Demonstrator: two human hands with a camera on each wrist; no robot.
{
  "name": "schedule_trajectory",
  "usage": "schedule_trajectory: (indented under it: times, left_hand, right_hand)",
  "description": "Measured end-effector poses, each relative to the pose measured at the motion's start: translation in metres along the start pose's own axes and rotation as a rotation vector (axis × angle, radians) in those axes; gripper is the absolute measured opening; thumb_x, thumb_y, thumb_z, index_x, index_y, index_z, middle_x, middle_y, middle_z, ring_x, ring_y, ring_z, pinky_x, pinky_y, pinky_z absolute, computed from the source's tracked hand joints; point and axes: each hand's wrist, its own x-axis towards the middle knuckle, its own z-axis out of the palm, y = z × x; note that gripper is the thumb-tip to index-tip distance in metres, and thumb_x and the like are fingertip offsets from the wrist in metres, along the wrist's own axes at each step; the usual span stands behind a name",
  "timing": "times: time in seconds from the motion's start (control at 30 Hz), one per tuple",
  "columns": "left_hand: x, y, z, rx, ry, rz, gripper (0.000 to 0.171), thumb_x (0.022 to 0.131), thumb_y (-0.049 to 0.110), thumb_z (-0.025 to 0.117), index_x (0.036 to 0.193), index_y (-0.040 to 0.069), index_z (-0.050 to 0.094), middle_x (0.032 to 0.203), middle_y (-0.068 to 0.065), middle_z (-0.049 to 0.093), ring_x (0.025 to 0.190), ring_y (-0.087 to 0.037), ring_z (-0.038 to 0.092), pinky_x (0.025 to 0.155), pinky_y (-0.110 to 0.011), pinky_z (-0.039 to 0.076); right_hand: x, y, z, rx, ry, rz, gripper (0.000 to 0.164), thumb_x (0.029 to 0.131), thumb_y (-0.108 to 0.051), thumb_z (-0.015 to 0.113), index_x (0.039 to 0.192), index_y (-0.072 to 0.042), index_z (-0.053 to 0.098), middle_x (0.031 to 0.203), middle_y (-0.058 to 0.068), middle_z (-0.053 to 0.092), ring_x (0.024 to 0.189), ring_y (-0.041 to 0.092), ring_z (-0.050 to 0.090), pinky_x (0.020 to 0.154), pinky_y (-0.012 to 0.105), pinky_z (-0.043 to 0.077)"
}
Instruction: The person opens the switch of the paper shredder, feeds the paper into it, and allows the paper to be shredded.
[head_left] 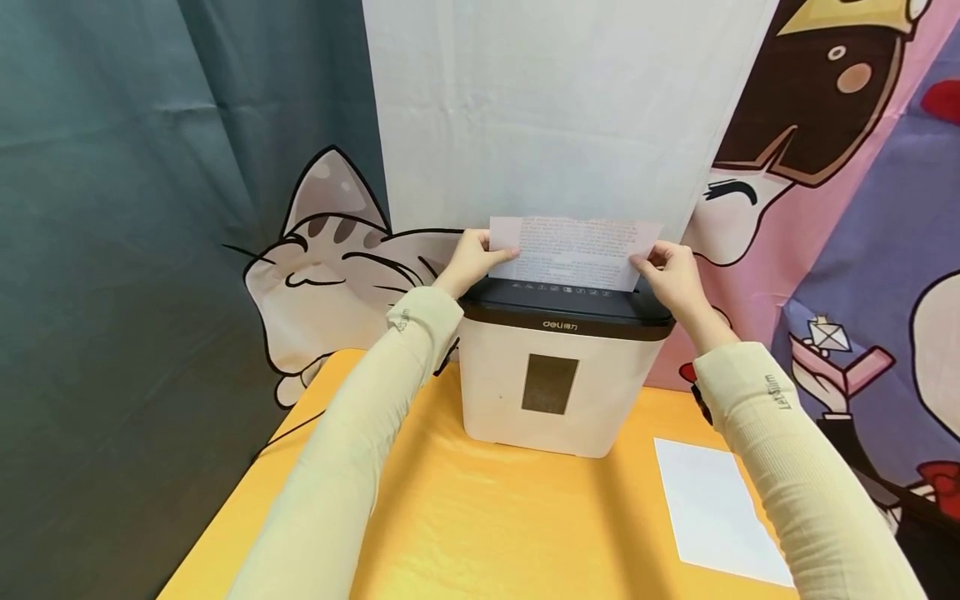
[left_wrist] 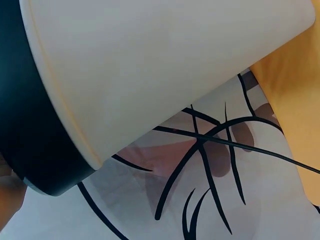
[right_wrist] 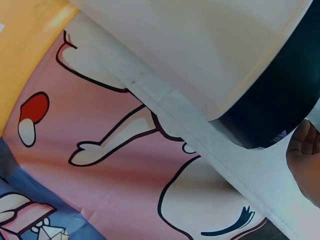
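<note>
A printed sheet of paper point(head_left: 573, 254) stands upright at the top of a white paper shredder point(head_left: 495, 383) with a dark lid, its lower edge at the slot. My left hand point(head_left: 476, 257) pinches the sheet's left edge, thumb in front. On the opposite edge my right hand point(head_left: 671, 271) pinches the paper between thumb and fingers. In the left wrist view, only a bit of the left hand point(left_wrist: 11, 197) shows beside the dark lid point(left_wrist: 37, 120). The right wrist view catches curled fingers of the right hand point(right_wrist: 306, 155) near the lid's corner; the sheet is mostly hidden there.
A blank-looking white sheet point(head_left: 716, 508) lies on the yellow tabletop point(head_left: 480, 525), right of the shredder. A thin black cord point(head_left: 292, 433) runs along the table's left side. Cartoon-printed cloth point(head_left: 337, 275) hangs close behind.
</note>
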Motion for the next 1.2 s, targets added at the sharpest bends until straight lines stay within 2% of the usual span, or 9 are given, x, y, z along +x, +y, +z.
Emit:
schedule_trajectory:
  times: [0.17,0.47,0.7,0.9,0.97,1.07,1.13,1.2]
  left_hand:
    - [-0.0022,-0.0027,0.0011,-0.019,0.005,-0.005,0.021,0.085,0.007,0.069,0.097,-0.011,0.068,0.099,-0.027,0.068,0.066,-0.001,0.053,0.062,-0.015,0.041]
    - [-0.0055,-0.0020,0.0008,0.002,0.059,-0.003,0.017,0.085,0.005,0.068,0.094,-0.010,0.068,0.075,-0.010,0.066,0.059,-0.008,0.046,0.056,-0.018,0.036]
    - [-0.0043,0.0010,0.0023,0.015,0.069,0.006,0.019,0.084,0.006,0.069,0.094,-0.011,0.068,0.083,-0.019,0.068,0.062,-0.008,0.050,0.058,-0.016,0.038]
    - [-0.0037,-0.0003,0.0018,0.009,0.061,0.021,0.017,0.085,0.006,0.068,0.092,-0.009,0.069,0.076,-0.013,0.065,0.061,-0.007,0.046,0.058,-0.017,0.036]
    - [-0.0044,-0.0003,0.0018,0.006,0.056,0.028,0.017,0.085,0.006,0.068,0.094,-0.008,0.069,0.079,-0.015,0.067,0.062,-0.006,0.047,0.059,-0.017,0.037]
    - [-0.0061,0.0002,0.0020,0.008,0.058,0.028,0.017,0.085,0.005,0.068,0.097,-0.008,0.069,0.089,-0.020,0.069,0.065,-0.003,0.049,0.062,-0.015,0.038]
    - [-0.0071,0.0008,0.0028,0.012,0.059,0.024,0.019,0.085,0.005,0.068,0.100,-0.006,0.069,0.101,-0.022,0.069,0.068,-0.002,0.050,0.064,-0.014,0.039]
    - [-0.0075,0.0007,0.0033,0.024,0.060,0.020,0.019,0.085,0.007,0.069,0.100,-0.005,0.070,0.105,-0.020,0.068,0.071,-0.003,0.050,0.065,-0.014,0.039]
  right_hand:
    - [-0.0038,0.0032,0.0009,-0.018,-0.035,0.016,0.022,0.092,-0.008,0.059,0.098,0.012,0.065,0.092,0.028,0.064,0.067,-0.008,0.045,0.061,0.008,0.038]
    - [-0.0070,0.0065,0.0040,-0.016,-0.075,0.021,0.022,0.093,-0.009,0.058,0.100,0.011,0.064,0.094,0.028,0.064,0.066,-0.006,0.046,0.062,0.008,0.037]
    - [-0.0096,0.0045,0.0018,0.004,-0.082,0.026,0.022,0.090,-0.005,0.060,0.105,0.012,0.064,0.095,0.033,0.064,0.065,-0.010,0.048,0.060,0.007,0.038]
    - [-0.0104,0.0056,-0.0005,0.001,-0.104,0.029,0.023,0.088,-0.001,0.062,0.106,0.014,0.062,0.099,0.036,0.063,0.064,-0.015,0.048,0.060,0.004,0.038]
    - [-0.0102,0.0061,-0.0005,0.006,-0.100,0.026,0.022,0.088,-0.001,0.061,0.104,0.014,0.063,0.098,0.036,0.063,0.064,-0.015,0.048,0.060,0.005,0.038]
    - [-0.0100,0.0061,-0.0005,0.008,-0.089,0.026,0.019,0.088,-0.001,0.062,0.100,0.013,0.064,0.089,0.030,0.064,0.063,-0.013,0.047,0.059,0.006,0.038]
    - [-0.0102,0.0056,-0.0006,0.005,-0.084,0.033,0.018,0.088,-0.002,0.062,0.099,0.012,0.064,0.079,0.018,0.064,0.062,-0.010,0.046,0.058,0.008,0.037]
    - [-0.0104,0.0051,-0.0003,0.002,-0.077,0.039,0.017,0.088,-0.004,0.063,0.097,0.011,0.065,0.073,0.003,0.060,0.061,-0.007,0.044,0.056,0.010,0.037]
